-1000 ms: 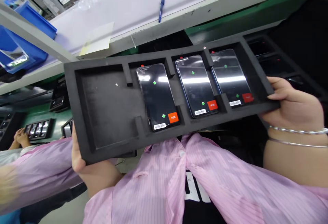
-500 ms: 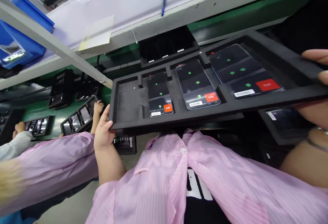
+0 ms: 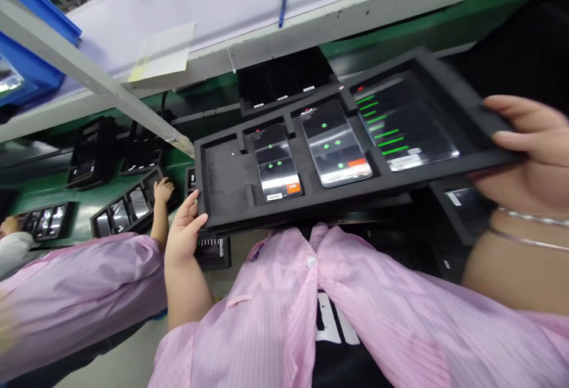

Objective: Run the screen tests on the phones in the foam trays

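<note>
Right hand (image 3: 520, 157): curled round the right end of the black foam tray (image 3: 222, 180), fingers on top, gripping its edge; two thin metal bangles (image 3: 531, 222) on the wrist. Left hand (image 3: 184, 237): fingers spread, braced against the tray's near left corner, helping bear it. Tray held tilted in the air above the person's pink striped smock (image 3: 311, 299). Three smartphones (image 3: 335, 145) lie in separate bays, screens lit with green marks; the one nearest the right hand shows green bars. Beyond: a blue pen (image 3: 283, 4) on the white surface (image 3: 213, 15), blue bins (image 3: 31, 44), and a co-worker's hand (image 3: 163, 189) near black phone trays (image 3: 128, 213).
</note>
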Demonstrator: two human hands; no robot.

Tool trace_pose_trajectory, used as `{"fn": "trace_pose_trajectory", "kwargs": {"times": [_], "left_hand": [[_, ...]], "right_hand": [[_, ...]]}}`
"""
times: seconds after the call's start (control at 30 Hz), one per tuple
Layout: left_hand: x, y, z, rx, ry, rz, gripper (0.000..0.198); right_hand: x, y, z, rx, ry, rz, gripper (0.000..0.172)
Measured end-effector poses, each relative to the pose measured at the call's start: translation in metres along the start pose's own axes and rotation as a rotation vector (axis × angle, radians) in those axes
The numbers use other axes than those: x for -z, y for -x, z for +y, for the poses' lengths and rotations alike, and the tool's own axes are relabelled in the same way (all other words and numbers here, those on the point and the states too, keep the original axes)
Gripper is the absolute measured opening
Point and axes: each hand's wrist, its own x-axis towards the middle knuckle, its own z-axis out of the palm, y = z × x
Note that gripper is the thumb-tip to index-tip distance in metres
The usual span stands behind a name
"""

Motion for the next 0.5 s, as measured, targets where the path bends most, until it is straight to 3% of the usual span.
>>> {"fn": "trace_pose_trajectory", "kwargs": {"times": [0.07, 0.13, 0.3, 0.4, 0.43, 0.5], "left_hand": [[0.000, 0.001, -0.001, -0.015, -0.018, 0.003, 0.066], [0.000, 0.001, 0.000, -0.022, -0.051, 0.008, 0.066], [-0.004, -0.001, 0.017, -0.075, -0.195, 0.028, 0.071], [-0.015, -0.012, 0.036, -0.143, -0.195, -0.013, 0.067], [-0.022, -0.018, 0.043, -0.159, -0.178, -0.039, 0.066], [-0.042, -0.032, 0.055, -0.180, -0.122, -0.138, 0.069]], "right_hand": [[-0.017, 0.000, 0.002, -0.309, -0.258, -0.037, 0.064], [-0.028, 0.000, 0.008, -0.510, -0.392, -0.014, 0.065], [-0.021, 0.012, 0.009, -0.552, -0.433, 0.034, 0.069], [0.002, 0.032, 0.001, -0.551, -0.480, -0.059, 0.041], [0.010, 0.041, -0.001, -0.576, -0.499, -0.034, 0.030], [0.025, 0.059, -0.002, -0.628, -0.542, 0.198, 0.016]]}}
